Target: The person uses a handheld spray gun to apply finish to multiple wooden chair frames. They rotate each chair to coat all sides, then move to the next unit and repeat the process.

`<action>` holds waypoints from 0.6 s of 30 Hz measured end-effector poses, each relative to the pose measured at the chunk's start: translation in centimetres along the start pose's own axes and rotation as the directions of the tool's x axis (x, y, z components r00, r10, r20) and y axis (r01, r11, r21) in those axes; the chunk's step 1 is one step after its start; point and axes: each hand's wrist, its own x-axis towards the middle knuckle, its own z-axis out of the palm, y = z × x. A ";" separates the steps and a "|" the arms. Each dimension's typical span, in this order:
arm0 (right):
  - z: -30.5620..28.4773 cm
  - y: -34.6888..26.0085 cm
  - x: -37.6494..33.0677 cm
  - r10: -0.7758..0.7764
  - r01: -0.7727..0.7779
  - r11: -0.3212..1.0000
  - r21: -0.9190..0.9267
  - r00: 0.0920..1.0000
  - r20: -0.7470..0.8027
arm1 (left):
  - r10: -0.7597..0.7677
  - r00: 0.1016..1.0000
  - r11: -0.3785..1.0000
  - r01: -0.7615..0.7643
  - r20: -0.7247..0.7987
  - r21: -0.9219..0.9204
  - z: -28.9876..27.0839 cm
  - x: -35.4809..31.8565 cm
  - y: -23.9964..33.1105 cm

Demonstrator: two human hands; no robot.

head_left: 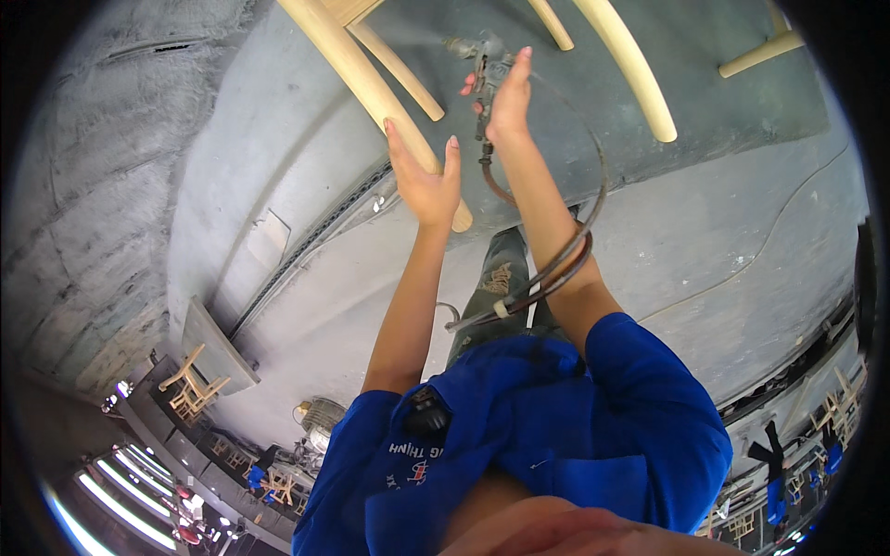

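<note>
While left hand (426,185) spreads wide against wooden leg (355,69), right hand (510,102) grips spray gun (484,79).
Spray gun sits right of wooden leg's edge, open gap toward curved leg (632,60); hose (604,176) crosses right forearm (542,199).

A long pale chair leg (348,69), with the left hand (425,190) on it, blocks the left side of the dark grey panel (714,111). Between that hand and the right hand (508,107) is a narrow gap, partly filled by the held spray gun (484,88). Its hose (605,176) bows out to the right and crosses the right forearm, barring the space there. Past the bend, a slim passage reaches a curved leg (630,67). Wider room runs from there toward the panel's right corner, bounded above by another wooden leg (760,55).
</note>
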 end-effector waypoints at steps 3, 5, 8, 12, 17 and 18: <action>-0.7 3.8 -0.4 0.059 -0.061 0.998 -0.008 0.991 -0.122 | 0.037 0.999 0.999 -0.037 -0.002 0.030 -0.3 0.0 -0.7; -2.9 6.5 -1.5 0.086 -0.100 0.993 -0.067 0.979 -0.186 | 0.036 0.999 0.998 -0.036 0.004 -0.043 -0.5 0.2 -1.1; -7.3 9.1 -4.2 0.070 -0.130 0.972 -0.196 0.955 -0.287 | 0.037 0.999 0.997 -0.037 0.004 -0.067 -0.9 0.6 -1.6; -10.4 8.2 -8.0 0.026 -0.082 0.962 -0.259 0.976 -0.215 | 0.012 1.000 0.994 -0.015 -0.023 -0.105 -1.3 1.2 -1.4; -7.5 3.9 -10.9 -0.138 0.134 0.990 0.035 0.981 0.139 | 0.037 0.999 0.999 -0.037 -0.022 0.015 -2.1 1.9 -0.9; -6.9 3.0 -10.5 -0.169 0.147 0.983 0.109 0.959 0.228 | 0.034 0.999 0.999 -0.034 -0.018 0.006 -2.2 2.0 -0.8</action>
